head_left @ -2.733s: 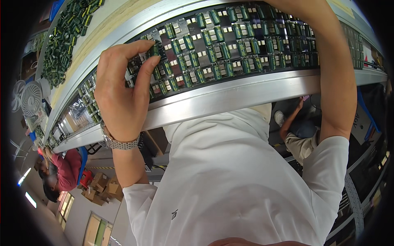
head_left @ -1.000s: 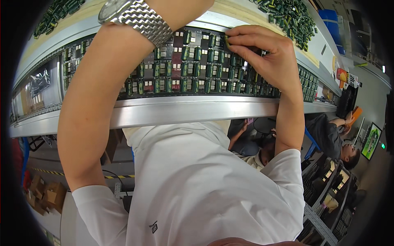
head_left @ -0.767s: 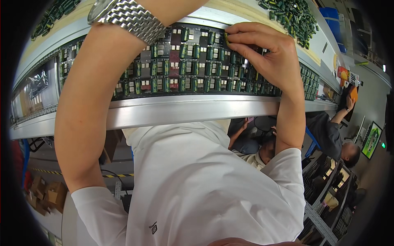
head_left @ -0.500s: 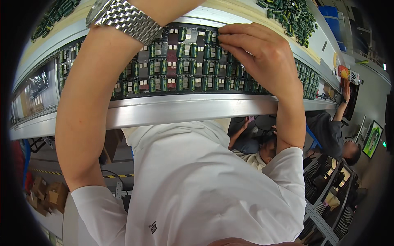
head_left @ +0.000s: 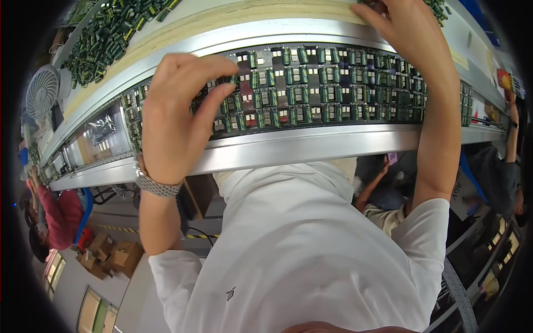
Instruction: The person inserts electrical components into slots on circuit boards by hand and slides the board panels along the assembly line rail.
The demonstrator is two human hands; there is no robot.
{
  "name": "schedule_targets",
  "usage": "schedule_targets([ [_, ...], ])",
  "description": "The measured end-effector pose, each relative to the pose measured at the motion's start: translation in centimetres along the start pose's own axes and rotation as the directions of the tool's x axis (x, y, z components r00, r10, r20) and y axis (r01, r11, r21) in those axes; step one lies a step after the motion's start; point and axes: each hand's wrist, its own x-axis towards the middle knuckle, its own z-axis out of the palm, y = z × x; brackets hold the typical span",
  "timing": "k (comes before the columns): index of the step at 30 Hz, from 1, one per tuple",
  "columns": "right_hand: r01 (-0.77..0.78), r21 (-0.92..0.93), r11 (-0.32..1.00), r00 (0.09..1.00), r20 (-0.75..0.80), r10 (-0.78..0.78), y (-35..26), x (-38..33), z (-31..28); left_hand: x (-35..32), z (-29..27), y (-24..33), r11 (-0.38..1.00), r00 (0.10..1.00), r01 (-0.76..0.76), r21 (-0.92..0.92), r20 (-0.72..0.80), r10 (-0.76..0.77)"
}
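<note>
Taking the view as a clock face with 6 toward the wearer, the left hand (head_left: 183, 108) is at 10, its thumb and forefinger nearly together in a pinch on a green cylindrical component (head_left: 234, 79); most of that piece is hidden, but its long axis seems to run roughly from 12 to 6, and which end leads cannot be told. It sits just above the left part of the dark circuit boards (head_left: 281, 81), whose mounted green cylinders also run about 12 to 6. The right hand (head_left: 397, 16) is between 1 and 2, cut by the upper edge; its thumb stands out toward 10, and whether the fingers grip anything cannot be told. The boards lie between a far silver rail (head_left: 266, 39) and a near silver rail (head_left: 311, 145); past the far one come a pale wooden strip (head_left: 261, 14) and a white worktop (head_left: 461, 44). A heap of loose green cylinders (head_left: 105, 47) and a white fan (head_left: 41, 94) stand toward 10, cardboard boxes (head_left: 125, 256) at 8, a person in red (head_left: 62, 213) between 8 and 9. The left hand covers boards at 10; the right forearm (head_left: 438, 111) crosses those at 2.
</note>
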Motion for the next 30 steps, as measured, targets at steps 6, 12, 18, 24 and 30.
schedule_targets([
  [6, 0.062, 0.015, 0.998, 0.995, -0.079, -0.061, 0.4, -0.4, 1.3, -1.3, 1.6, -1.1, 0.985, 0.987, 0.139, -0.098, -0.061, -0.146],
  [12, 0.148, 0.215, 0.965, 0.982, -0.146, -0.118, 2.1, -0.2, 2.2, -1.2, 2.1, -1.3, 0.963, 0.976, 0.178, -0.205, -0.087, -0.199],
  [18, 0.128, 0.219, 0.967, 0.985, -0.141, -0.098, 1.1, -0.9, 1.3, -1.5, 2.0, -1.6, 0.953, 0.972, 0.193, -0.234, -0.083, -0.218],
  [24, 0.109, 0.161, 0.981, 0.980, -0.184, -0.079, 2.4, -1.1, 2.7, -1.0, 1.4, -0.6, 0.996, 0.998, 0.008, 0.089, -0.065, -0.003],
  [30, 0.192, 0.167, 0.967, 0.978, -0.119, -0.174, 1.1, -1.4, 0.6, -1.1, 1.4, -1.2, 0.995, 0.993, 0.081, 0.054, -0.086, -0.076],
])
